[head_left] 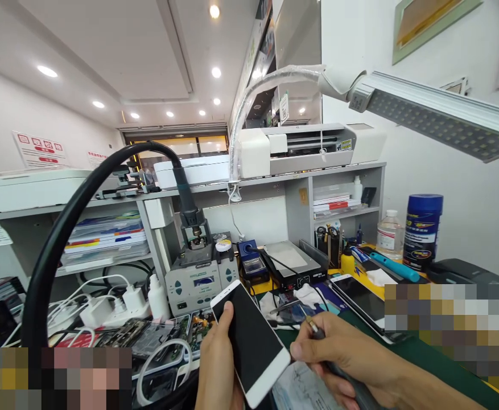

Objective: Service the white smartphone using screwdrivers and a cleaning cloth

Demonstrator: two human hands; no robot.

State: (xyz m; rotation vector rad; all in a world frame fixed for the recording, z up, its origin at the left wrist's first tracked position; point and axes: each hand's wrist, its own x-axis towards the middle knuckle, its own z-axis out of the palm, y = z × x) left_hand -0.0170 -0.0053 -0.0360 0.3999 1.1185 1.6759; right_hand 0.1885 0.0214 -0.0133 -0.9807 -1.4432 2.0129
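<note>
My left hand [219, 353] is closed round the left edge of a white smartphone [251, 344] with a dark screen, its thumb lying on the glass. The phone is tilted, its lower end towards my right hand. Close beside that end, my right hand [330, 347] grips a slim hand tool [351, 387] with a grey handle, a brass collar and a thin tip pointing up and left. Its exact kind cannot be made out. Below the phone lies a pale printed sheet [300, 387], partly hidden by my hands.
A hot-air station [202, 282] stands behind, its black hose [44, 250] arching over the left. Loose circuit boards [130, 336] and chargers [99, 310] crowd the left. Another phone [358, 296] lies on the right, near a blue can [423, 230]. A lamp [441, 114] hangs above.
</note>
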